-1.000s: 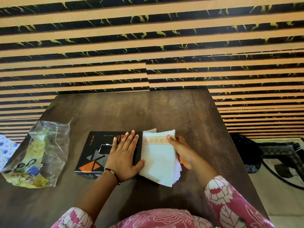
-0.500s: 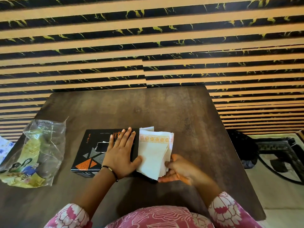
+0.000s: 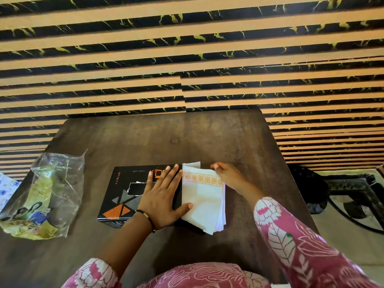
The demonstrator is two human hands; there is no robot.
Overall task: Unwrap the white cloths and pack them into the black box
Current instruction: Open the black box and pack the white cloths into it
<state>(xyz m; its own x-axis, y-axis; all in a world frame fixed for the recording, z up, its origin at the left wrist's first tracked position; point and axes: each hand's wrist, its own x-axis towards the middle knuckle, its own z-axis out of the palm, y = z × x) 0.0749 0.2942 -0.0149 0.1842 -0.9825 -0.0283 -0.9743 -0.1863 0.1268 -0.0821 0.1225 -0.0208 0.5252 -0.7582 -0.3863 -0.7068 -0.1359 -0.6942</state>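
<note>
A black box [image 3: 124, 190] with orange triangles lies flat on the dark wooden table [image 3: 166, 140]. My left hand [image 3: 162, 198] rests flat on its right part, fingers spread, thumb touching the cloths. A stack of folded white cloths [image 3: 202, 202] with an orange patterned band sits at the box's right edge, hanging over it toward the table. My right hand [image 3: 227, 175] touches the stack's upper right corner with its fingertips. Whether the box is open under the cloths is hidden.
A crumpled clear plastic wrapper [image 3: 45, 196] with a printed yellow-green insert lies at the table's left. A floral cloth [image 3: 6, 188] shows at the far left edge. Behind the table is a striped wall; a dark bag [image 3: 311, 188] sits on the floor at the right.
My right hand moved from the stack's lower right side up to its top right corner. The cloth stack now lies flatter. My left hand stayed on the box.
</note>
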